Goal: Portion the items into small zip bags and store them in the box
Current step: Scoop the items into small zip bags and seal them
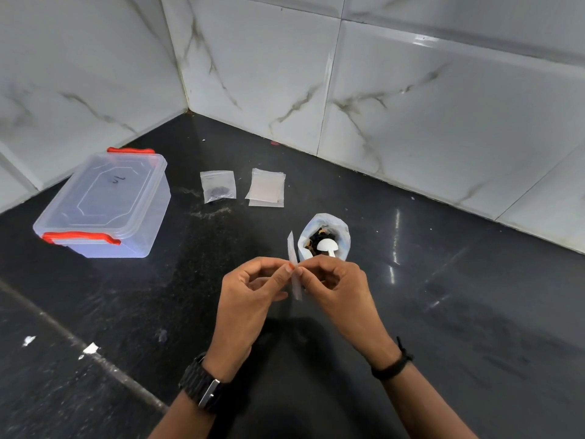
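While the black, glossy tabletop (443,312) runs back into a corner of white marble-look wall tiles (411,90), both hands meet above it at centre. Left hand (250,296) and right hand (335,286) each pinch the same small zip bag (294,274) between thumb and fingertips, fingers curled in tight. That bag stands edge-on to the camera, its long axis near upright, top end leaning slightly away to the left, lower end hanging below the fingers. Just behind the hands sits an open plastic pouch (343,236) of dark pieces, mouth rolled wide, with a white spoon (327,246) resting in it, bowl up. Farther back, a filled zip bag (218,186) lies flat with dark bits inside, and beside it a stack of empty zip bags (266,188). Off to the left, the clear box (104,204) with red latches sits with its lid on, well apart from the hands. Watch (204,386) on the left wrist, dark band (391,367) on the right.
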